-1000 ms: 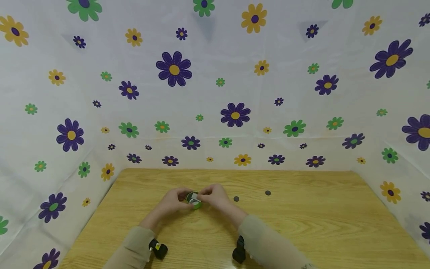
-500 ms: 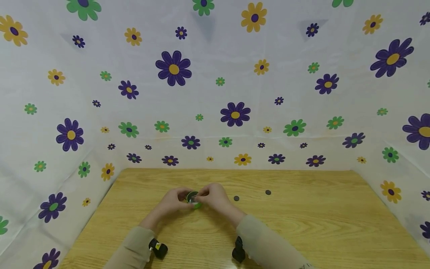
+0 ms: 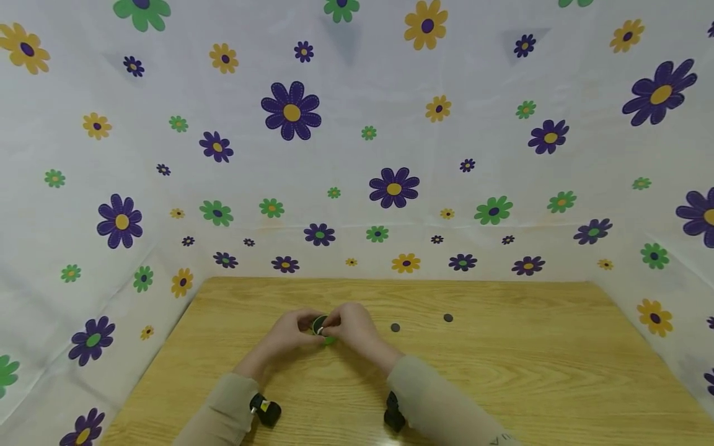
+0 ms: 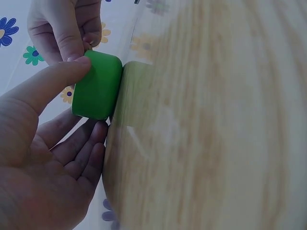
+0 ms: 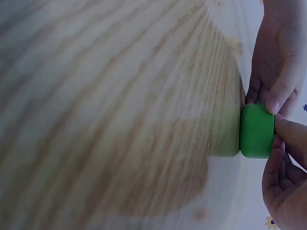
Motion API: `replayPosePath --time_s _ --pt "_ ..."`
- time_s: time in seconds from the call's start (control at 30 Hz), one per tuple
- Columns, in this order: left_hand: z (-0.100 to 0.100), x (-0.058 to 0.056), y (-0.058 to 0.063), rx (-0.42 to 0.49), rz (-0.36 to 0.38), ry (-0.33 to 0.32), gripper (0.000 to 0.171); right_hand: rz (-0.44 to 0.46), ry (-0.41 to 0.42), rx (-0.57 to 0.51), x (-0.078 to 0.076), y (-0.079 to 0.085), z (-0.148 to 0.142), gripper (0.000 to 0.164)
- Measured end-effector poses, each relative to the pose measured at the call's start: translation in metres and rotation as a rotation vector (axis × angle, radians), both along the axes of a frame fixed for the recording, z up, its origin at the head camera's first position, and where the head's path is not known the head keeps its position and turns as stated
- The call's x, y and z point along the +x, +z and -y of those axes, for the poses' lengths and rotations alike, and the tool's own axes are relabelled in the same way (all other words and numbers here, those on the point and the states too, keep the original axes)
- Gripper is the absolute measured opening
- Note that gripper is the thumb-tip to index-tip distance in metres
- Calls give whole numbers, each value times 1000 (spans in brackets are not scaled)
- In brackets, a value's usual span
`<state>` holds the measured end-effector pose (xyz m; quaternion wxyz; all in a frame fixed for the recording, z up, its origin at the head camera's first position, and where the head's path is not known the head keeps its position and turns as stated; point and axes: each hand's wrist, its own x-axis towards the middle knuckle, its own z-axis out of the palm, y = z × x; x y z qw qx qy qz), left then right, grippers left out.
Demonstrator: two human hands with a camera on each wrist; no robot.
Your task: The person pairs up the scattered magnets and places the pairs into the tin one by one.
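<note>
A small round green container with a dark inside sits on the wooden table. My left hand grips it from the left, with the thumb on its near upper edge and fingers curled behind it in the left wrist view. At its mouth, my right hand pinches a small light-coloured piece, mostly hidden by the fingertips. In the right wrist view the green container stands upright, the right thumb and fingers meeting over its top edge. What lies deeper inside is hidden.
Two flat dark discs lie on the table to the right of my hands. A white flowered cloth hangs behind the table and along both sides.
My right hand has shifted slightly left and over the container's mouth. The whitish piece in its fingers, plainly seen before, has sunk lower and now barely shows. My left hand keeps its hold.
</note>
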<state>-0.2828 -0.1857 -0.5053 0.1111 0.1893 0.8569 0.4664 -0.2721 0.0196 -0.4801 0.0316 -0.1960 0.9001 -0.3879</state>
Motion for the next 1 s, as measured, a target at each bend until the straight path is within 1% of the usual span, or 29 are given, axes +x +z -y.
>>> replayPosePath --time_s 0.13,0.27,0.4,0.47,0.57,0.73,1.0 --pt "-1 1 0 0 19 11 46 12 20 -24 -2 -2 -4 7" --pt "-1 1 0 -5 23 16 45 36 22 -89 -3 -6 -9 10" --pt "-2 1 0 -7 15 16 45 23 -1 -148 -1 -10 -11 9" --pt "-3 1 0 -6 18 21 45 3 -22 -165 0 -11 -10 8" --pt "-3 0 -1 -12 13 23 46 -27 -53 -167 1 -11 -10 6" --pt "-3 0 0 -20 9 26 48 -47 -85 -157 1 -10 -9 6" --pt "-3 0 0 1 23 20 45 -88 -80 -96 -1 -8 -7 5"
